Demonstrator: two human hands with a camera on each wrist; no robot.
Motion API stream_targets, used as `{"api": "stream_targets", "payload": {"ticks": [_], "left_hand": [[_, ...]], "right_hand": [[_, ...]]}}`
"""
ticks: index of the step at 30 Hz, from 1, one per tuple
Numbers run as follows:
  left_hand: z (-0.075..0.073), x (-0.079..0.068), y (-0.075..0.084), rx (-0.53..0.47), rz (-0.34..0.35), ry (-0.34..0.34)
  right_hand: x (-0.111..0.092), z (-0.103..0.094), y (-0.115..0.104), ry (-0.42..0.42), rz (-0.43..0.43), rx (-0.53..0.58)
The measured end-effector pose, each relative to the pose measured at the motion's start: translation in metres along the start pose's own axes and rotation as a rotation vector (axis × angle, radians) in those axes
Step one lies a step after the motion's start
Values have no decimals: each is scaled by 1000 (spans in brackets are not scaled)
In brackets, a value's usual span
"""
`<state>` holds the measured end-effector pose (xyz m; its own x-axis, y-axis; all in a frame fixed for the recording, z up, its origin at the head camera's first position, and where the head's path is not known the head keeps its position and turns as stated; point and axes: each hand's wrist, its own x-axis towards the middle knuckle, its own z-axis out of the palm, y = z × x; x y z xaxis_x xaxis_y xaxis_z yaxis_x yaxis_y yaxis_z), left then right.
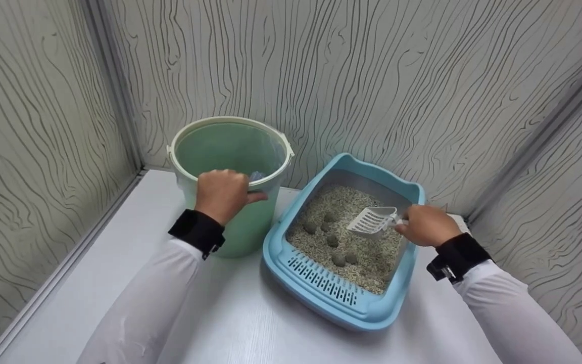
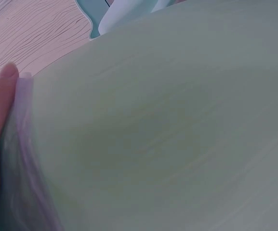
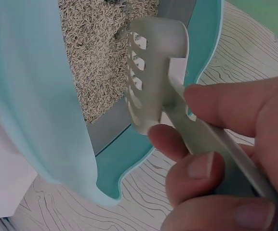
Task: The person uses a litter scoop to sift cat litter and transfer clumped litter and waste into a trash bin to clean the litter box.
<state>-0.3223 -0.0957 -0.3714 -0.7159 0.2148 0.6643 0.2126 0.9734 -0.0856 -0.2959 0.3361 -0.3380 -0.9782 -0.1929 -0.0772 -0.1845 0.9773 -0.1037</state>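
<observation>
The right hand (image 1: 430, 225) has its thumb and fingers curled round the handle of a pale grey plastic scoop with slots (image 1: 372, 221). The scoop hangs over the brown, grainy litter (image 1: 341, 199) in the right part of a light blue plastic litter box (image 1: 372, 314) with wavy sides. The left hand (image 1: 223, 194) grips the top edge of a big, round, pale green plastic bucket (image 1: 240, 237). Its thumb is on the outside, touching a fold of thin see-through plastic (image 2: 25, 110), but I cannot tell how its other fingertips lie, as they are hidden. Small round dark lumps (image 1: 332, 241) sit on the litter, to the left of the scoop and nearer the front. The front of the box has a row of little slots. The bucket stands just to the left of the box, and both are on a smooth white table (image 1: 230, 313). Black bands (image 1: 197, 232) go round both wrists, next to white sleeves (image 1: 139, 303). At the back is a pale wall (image 1: 271, 65) with dark wavy lines like wood
</observation>
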Motion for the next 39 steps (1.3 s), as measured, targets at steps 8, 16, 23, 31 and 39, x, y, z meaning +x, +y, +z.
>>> {"api": "stream_targets", "payload": {"ticks": [8, 16, 23, 31, 39], "left_hand": [[0, 2, 1, -1, 13, -19], [-2, 5, 1, -7, 6, -39], [-4, 7, 2, -12, 11, -30], [-2, 5, 1, 7, 21, 22], [-2, 3, 1, -6, 13, 6]], "right_hand": [[13, 9, -5, -43, 25, -45], [26, 8, -12, -58, 33, -92], [37, 14, -10, -66, 44, -82], [45, 20, -13, -88, 20, -91], [56, 27, -25, -95, 17, -152]]}}
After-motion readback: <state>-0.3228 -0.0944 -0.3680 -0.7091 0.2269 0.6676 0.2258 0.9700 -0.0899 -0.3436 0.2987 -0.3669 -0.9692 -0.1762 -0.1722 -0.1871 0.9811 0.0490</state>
